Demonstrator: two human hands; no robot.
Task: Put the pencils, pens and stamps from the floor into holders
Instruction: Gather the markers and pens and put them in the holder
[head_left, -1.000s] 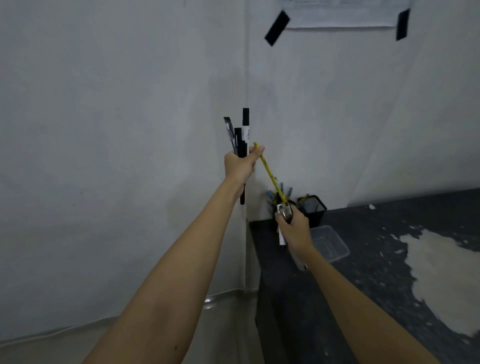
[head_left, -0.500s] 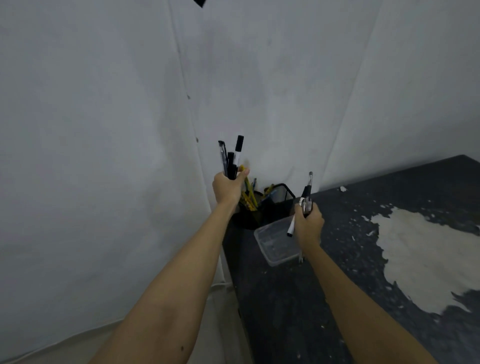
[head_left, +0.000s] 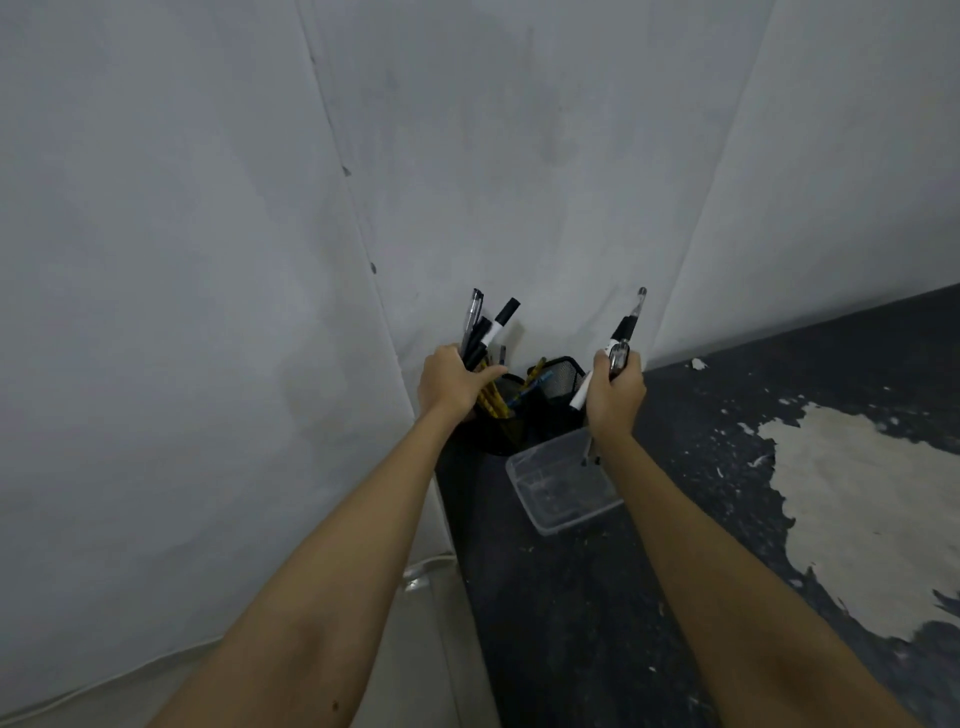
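Right now the left hand (head_left: 451, 383) is gripping a fistful of dark pens and markers (head_left: 485, 330), its fingers curled round their lower halves so the capped ends are fanning up and out above the knuckles, and it is hovering just over the near-left black mesh holder (head_left: 501, 415), where yellow-striped pencils (head_left: 493, 402) are already leaning. The right hand (head_left: 615, 397) is clasping a smaller bunch, a clear-barrelled pen (head_left: 632, 317) pointing up and a white-bodied marker (head_left: 584, 392) slanting down past the palm, beside a second mesh holder (head_left: 563, 376) standing just to the right of the first. Both holders are sitting at the far left corner of a dark, paint-flecked tabletop (head_left: 727, 493), close against the pale wall (head_left: 208, 260), with a clear plastic tray (head_left: 563, 486) lying just nearer than them. By my judgement these things are handling as light, stiff, smooth rods: easy to carry, but inclined to slide past one another in a loose bundle and to tip a light mesh cup if dropped in at a slant. Taking them around the middle of the barrels, as both hands are doing, is keeping them parallel, and lowering the tips into the mouth before letting go looks the safer way. No stamps are showing anywhere, and whether any are lying in the tray I cannot tell.
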